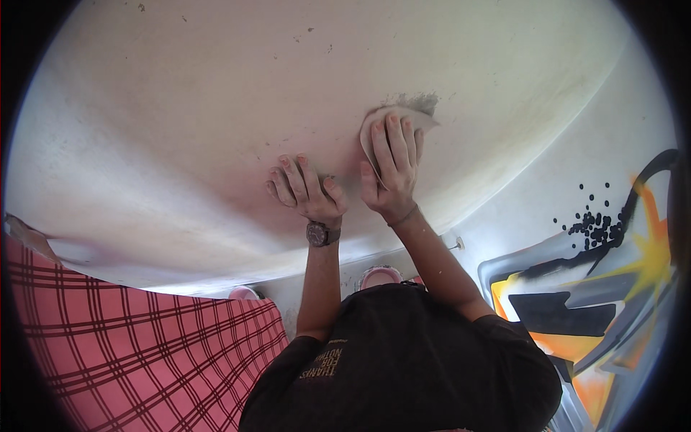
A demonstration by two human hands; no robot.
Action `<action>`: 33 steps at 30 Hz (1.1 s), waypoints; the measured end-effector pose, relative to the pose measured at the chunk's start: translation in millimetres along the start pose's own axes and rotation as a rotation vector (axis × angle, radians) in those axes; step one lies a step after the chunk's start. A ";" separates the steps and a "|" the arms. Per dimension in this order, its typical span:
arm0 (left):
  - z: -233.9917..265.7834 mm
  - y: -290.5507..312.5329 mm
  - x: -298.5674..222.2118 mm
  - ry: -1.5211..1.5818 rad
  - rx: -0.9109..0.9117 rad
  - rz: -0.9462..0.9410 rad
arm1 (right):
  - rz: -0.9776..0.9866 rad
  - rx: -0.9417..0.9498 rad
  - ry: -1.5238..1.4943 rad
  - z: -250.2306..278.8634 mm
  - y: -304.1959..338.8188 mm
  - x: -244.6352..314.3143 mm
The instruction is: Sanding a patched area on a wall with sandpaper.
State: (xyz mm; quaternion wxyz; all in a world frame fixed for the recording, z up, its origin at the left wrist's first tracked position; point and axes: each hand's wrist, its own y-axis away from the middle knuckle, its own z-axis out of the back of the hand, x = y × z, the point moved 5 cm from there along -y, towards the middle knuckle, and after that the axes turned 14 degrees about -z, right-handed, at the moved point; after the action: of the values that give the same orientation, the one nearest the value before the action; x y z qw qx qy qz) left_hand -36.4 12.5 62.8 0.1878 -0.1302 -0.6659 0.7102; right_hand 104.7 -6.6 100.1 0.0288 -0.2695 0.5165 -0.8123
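My right hand presses a pale, bent sheet of sandpaper against the off-white wall. Its fingers lie long over the sheet, with the thumb along the lower left edge. Just above the sheet shows a rough grey patch in the wall's surface. Lower and to the left, my left hand rests on the wall with fingers apart and nothing in it. A dark watch is on that wrist. Whitish dust coats both hands. The sheet's underside is hidden.
Red plaid cloth spreads over the lower left. Two buckets, one left and one near the middle, stand beyond my body. On the right, an adjoining wall carries a spray-painted mural. Small dark chips mark the upper wall.
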 end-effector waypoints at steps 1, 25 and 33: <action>-1.0 0.1 -1.0 0.004 -0.002 0.004 | -0.012 0.024 -0.007 -0.5 10.0 -3.8; -0.8 -0.1 -0.1 0.021 -0.024 0.019 | -0.004 0.005 0.023 -6.8 9.3 -8.9; -3.1 -2.8 4.7 0.028 -0.057 0.009 | -0.046 0.015 -0.032 -2.7 -2.6 6.0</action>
State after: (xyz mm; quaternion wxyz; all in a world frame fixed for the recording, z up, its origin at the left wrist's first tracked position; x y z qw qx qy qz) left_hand -39.0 17.5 65.7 0.1900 -0.1483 -0.6826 0.6899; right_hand 98.9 -5.1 103.9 0.0206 -0.2940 0.5034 -0.8122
